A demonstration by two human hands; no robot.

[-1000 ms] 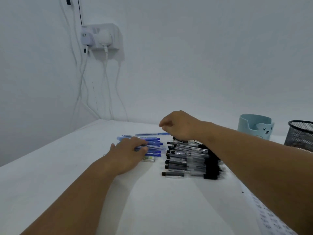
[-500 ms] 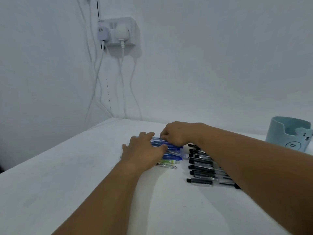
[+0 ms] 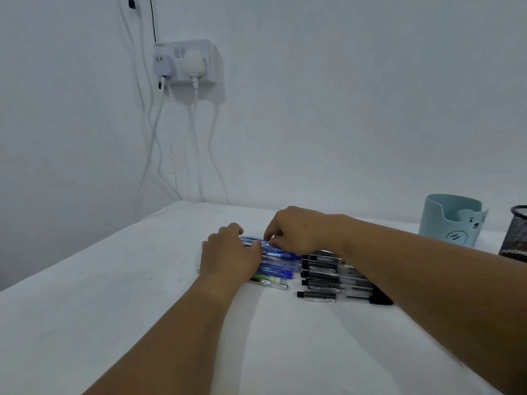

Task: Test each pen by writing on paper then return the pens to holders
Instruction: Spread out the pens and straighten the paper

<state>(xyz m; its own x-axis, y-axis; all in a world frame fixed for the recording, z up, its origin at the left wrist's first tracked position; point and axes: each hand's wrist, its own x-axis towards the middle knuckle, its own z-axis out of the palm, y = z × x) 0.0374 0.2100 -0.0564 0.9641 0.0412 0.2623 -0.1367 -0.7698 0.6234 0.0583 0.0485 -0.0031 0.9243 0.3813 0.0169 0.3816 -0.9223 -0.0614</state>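
Several blue pens (image 3: pixel 278 259) lie side by side in a row on the white table (image 3: pixel 114 295). To their right lies a row of several black pens (image 3: pixel 325 280). My left hand (image 3: pixel 229 256) rests flat on the left ends of the blue pens. My right hand (image 3: pixel 295 230) reaches over them, and its curled fingertips pinch the farthest blue pen. A green-labelled pen (image 3: pixel 266 278) and a clear pen lie at the near edge of the blue row. A light blue bear holder (image 3: pixel 450 220) and a black mesh holder (image 3: pixel 516 235) stand at the far right.
A wall socket (image 3: pixel 186 62) with two plugs and hanging white cables sits on the wall above the table's back left corner. The wall runs close behind the pens.
My right hand moved left from above the black pens onto the blue row. My left hand slid a little farther over the blue pens. The camera view shifted.
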